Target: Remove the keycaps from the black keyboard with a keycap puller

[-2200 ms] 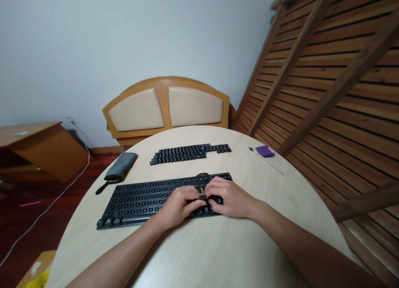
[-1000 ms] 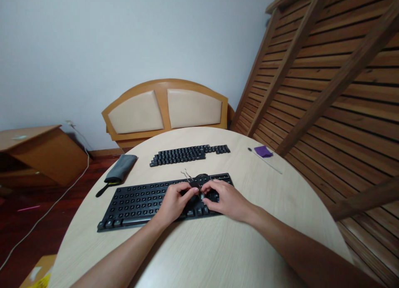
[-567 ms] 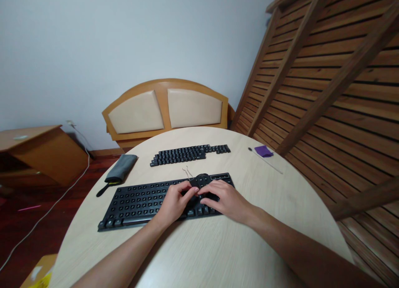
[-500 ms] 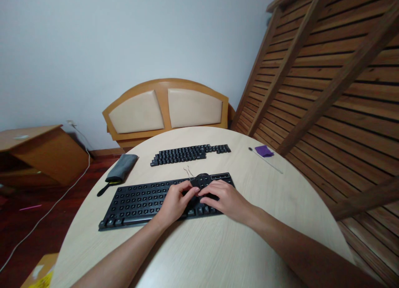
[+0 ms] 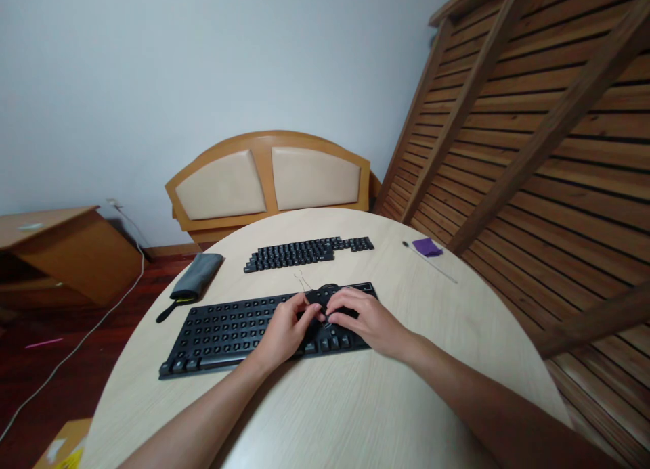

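A black keyboard (image 5: 223, 332) lies at a slant before me, with bare key sockets over most of it and some keycaps still along its bottom row. Over its right part, my left hand (image 5: 290, 325) is closed on a wire keycap puller (image 5: 301, 278), whose thin prongs point away from me. My right hand (image 5: 363, 315) is closed beside it, thumb and fingertips pinched close to the left fingertips. Whatever small thing lies between the right fingertips is hidden. Behind the keyboard, loose black keycaps (image 5: 292, 254) stand in rows.
On the round table (image 5: 406, 388), a grey pouch (image 5: 198, 277) lies at the left. A purple cloth (image 5: 427, 247) and a thin brush (image 5: 431, 263) are at the right. Behind stands a padded headboard (image 5: 268, 178); slatted wood (image 5: 533, 171) leans at the right.
The puller's prongs have swung slightly left, and a little more of the keyboard shows between my hands. Both hands stay closed over its right part. The view has shifted slightly.
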Demonstrator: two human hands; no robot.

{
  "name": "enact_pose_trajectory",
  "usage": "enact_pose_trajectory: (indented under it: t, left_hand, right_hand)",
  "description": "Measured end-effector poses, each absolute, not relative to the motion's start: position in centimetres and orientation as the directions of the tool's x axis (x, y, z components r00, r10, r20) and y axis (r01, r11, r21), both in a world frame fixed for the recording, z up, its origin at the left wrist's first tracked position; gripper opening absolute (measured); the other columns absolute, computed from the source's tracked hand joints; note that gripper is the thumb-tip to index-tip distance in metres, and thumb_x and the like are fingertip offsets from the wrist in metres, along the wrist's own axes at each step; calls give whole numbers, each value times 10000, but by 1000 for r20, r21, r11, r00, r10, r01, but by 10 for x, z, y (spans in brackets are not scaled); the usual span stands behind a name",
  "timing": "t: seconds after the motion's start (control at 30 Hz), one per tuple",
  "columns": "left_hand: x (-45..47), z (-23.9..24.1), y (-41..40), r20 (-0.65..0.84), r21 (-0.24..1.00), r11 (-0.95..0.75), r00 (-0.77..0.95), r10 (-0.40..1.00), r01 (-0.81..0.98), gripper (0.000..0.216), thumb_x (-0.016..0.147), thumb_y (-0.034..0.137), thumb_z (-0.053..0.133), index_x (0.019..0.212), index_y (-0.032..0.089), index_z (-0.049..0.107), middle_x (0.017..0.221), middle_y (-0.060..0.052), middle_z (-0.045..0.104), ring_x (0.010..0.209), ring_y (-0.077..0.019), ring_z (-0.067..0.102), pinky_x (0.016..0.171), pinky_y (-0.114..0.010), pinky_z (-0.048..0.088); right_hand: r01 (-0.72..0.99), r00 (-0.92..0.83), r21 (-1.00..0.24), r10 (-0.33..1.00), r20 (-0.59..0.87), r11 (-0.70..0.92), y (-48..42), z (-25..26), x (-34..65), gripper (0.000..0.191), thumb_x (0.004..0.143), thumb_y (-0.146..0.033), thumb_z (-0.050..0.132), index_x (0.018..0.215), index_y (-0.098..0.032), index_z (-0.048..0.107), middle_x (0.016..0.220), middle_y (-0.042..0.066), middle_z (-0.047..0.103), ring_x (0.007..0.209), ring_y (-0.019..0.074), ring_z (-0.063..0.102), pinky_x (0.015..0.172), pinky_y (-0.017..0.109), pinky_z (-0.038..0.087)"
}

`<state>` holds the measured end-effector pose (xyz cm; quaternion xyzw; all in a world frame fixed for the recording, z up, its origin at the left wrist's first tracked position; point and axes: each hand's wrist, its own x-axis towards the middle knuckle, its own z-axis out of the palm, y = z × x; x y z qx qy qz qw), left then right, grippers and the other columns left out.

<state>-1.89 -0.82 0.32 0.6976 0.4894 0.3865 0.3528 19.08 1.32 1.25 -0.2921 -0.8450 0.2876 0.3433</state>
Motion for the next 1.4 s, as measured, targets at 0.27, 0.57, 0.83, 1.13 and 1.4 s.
enact_pose_trajectory:
  t: [0.27, 0.57, 0.83, 1.13, 1.4]
  left_hand:
    - [-18, 6, -9, 172, 880, -263, 252, 952, 395, 273, 956, 368, 517, 792, 169, 604, 805, -43, 749, 781, -189, 674, 768, -294, 480]
    - [-19, 3, -8, 154, 881, -251, 259, 953, 401, 274, 960, 377, 515, 792, 175, 592, 818, -47, 751, 792, -195, 676, 767, -293, 474]
    - [-18, 6, -10, 147, 885, -241, 252, 956, 399, 261, 959, 370, 516, 798, 177, 588, 809, -39, 746, 781, -191, 669, 756, -289, 465]
    - [-17, 7, -10, 142, 889, -235, 250, 958, 394, 272, 963, 368, 511, 798, 171, 599, 813, -46, 741, 788, -191, 665, 767, -294, 464]
    - [-18, 7, -9, 142, 888, -235, 251, 958, 394, 258, 957, 364, 522, 801, 172, 597, 814, -45, 743, 781, -188, 662, 760, -291, 464]
  right_hand:
    - [492, -336, -652, 817, 469, 577, 49, 9, 216, 172, 933, -292, 593, 1053, -206, 682, 1017, 52, 707, 888, 183, 645, 861, 342, 496]
    - [732, -310, -505, 883, 352, 458, 121, 9, 231, 229, 886, -255, 613, 1073, -220, 739, 979, 51, 764, 868, 207, 688, 800, 300, 496]
    - [807, -412, -220, 789, 457, 548, 157, -6, 216, 189, 889, -258, 635, 1043, -223, 738, 1077, 69, 692, 1049, 236, 563, 908, 345, 416]
    - [822, -389, -191, 775, 499, 536, 163, -25, 215, 182, 892, -267, 618, 1027, -244, 738, 1210, 78, 626, 1157, 266, 463, 948, 397, 383]
    - [799, -370, -251, 776, 511, 547, 165, -27, 217, 169, 868, -272, 636, 1003, -250, 736, 1198, 71, 635, 1161, 266, 464, 976, 411, 387]
